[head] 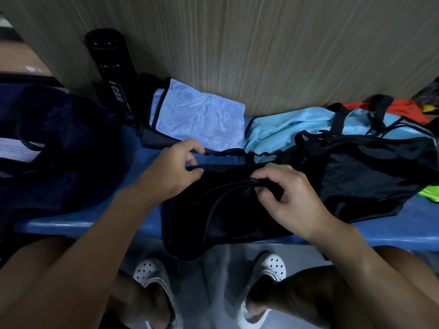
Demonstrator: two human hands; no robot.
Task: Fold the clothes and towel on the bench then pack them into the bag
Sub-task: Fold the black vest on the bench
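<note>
On bench point(71, 225), left hand point(171, 172), right hand point(292, 198) pinching garment point(225, 217), bottle point(114, 79) lettered "CAN"

The only words that can be read are "I CAN", in slanted white capitals running lengthwise along the body of a tall black bottle point(111, 74). The bottle stands at the back of the blue bench point(147, 160), against the wood-grain wall point(261, 55). A smaller line of white print sits just beside those letters on the bottle, but it is too blurred to make out. A white sheet point(17, 148) lying against the dark blue fabric point(71, 143) at the left bears faint lines that are likewise too blurred to read.
</note>
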